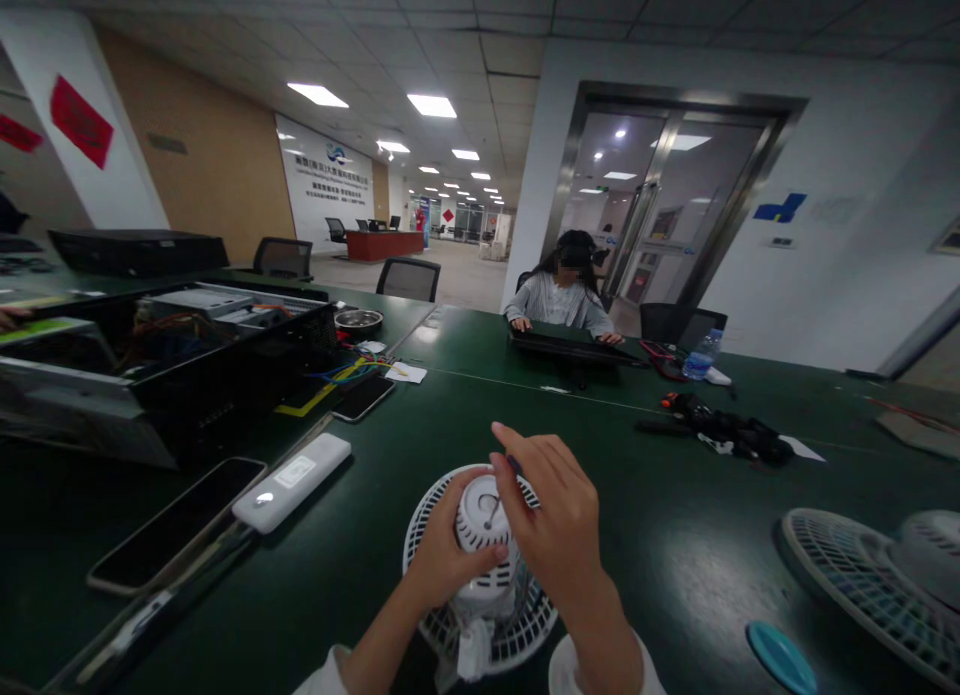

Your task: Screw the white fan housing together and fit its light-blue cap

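Note:
A small white fan [480, 615] lies grille-down on the dark green table [675, 535], its round motor housing [484, 520] facing up. My left hand [442, 560] is wrapped round the left side of that housing. My right hand [555, 525] hovers over the housing's right side, fingers pinched on a thin dark tool that I cannot make out clearly; its tip seems to rest on the housing's top.
A white remote-like device [292, 483] and a phone [176, 525] lie left, an open computer case [165, 360] beyond. A second fan grille [870, 585] and blue disc [780, 657] sit right. Black tools [720, 430] lie mid-table. Another person [562, 295] sits opposite.

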### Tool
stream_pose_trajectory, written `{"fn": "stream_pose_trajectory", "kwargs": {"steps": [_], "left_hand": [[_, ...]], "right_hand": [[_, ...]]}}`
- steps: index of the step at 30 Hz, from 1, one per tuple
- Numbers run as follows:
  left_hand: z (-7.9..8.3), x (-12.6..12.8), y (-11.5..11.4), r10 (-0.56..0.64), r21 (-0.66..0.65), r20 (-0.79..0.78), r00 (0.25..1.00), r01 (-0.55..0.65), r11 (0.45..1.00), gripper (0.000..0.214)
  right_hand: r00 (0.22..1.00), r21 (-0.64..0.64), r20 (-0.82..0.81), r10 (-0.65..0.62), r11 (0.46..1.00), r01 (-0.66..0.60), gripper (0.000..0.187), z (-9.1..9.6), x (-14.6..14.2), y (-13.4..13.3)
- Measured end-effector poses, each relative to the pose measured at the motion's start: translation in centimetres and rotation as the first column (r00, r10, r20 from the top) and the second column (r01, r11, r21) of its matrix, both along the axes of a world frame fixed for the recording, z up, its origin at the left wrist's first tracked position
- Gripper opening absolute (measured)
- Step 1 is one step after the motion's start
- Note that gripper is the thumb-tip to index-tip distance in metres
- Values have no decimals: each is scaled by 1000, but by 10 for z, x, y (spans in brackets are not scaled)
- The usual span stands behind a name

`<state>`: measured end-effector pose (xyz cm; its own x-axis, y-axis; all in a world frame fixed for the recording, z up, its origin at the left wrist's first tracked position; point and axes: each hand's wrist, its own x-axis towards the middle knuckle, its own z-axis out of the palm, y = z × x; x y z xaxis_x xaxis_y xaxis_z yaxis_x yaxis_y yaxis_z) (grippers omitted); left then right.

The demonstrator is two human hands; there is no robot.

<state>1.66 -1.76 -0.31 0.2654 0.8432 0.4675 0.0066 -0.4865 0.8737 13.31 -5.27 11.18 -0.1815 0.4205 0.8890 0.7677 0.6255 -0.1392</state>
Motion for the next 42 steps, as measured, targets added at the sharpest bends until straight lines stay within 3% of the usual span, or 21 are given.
{"fn": "stream_pose_trajectory", "kwargs": {"steps": [4, 8, 15, 21, 27, 32, 37, 42], "left_hand": [[1, -1, 0, 12, -10, -9, 1000, -12, 1000, 70], [7, -1, -2, -32, -23, 0, 999, 32, 999, 67], [7, -2, -1, -25, -5, -12, 1000, 25, 1000, 68], [9, -2, -1, -41, -5, 13, 999, 41, 999, 67], [7, -1, -1, -5, -31, -12, 1000, 5, 1000, 69], [4, -1, 0, -13, -4, -4, 1000, 13, 1000, 70], [2, -1, 0, 26, 4, -10, 1000, -26, 1000, 70], [4, -1, -1, 4, 8, -22, 1000, -4, 1000, 66]], "right_hand": [[998, -30, -10, -62, 998, 62, 22, 0, 0, 2], [998, -130, -61, -8, 992, 0, 32, 1, 3, 1], [998, 2, -56, -12, 1000, 12, 13, 0, 1, 3], [999, -150, -15, 31, 988, -33, 32, 1, 4, 1], [999, -74, 3, -45, 996, 45, 18, 1, 4, 4], [997, -100, -34, 71, 992, -74, 27, 4, 4, 1], [999, -20, -25, 34, 999, -35, 15, 3, 3, -1], [986, -115, -18, 168, 979, -169, 34, 5, 3, -3]]}}
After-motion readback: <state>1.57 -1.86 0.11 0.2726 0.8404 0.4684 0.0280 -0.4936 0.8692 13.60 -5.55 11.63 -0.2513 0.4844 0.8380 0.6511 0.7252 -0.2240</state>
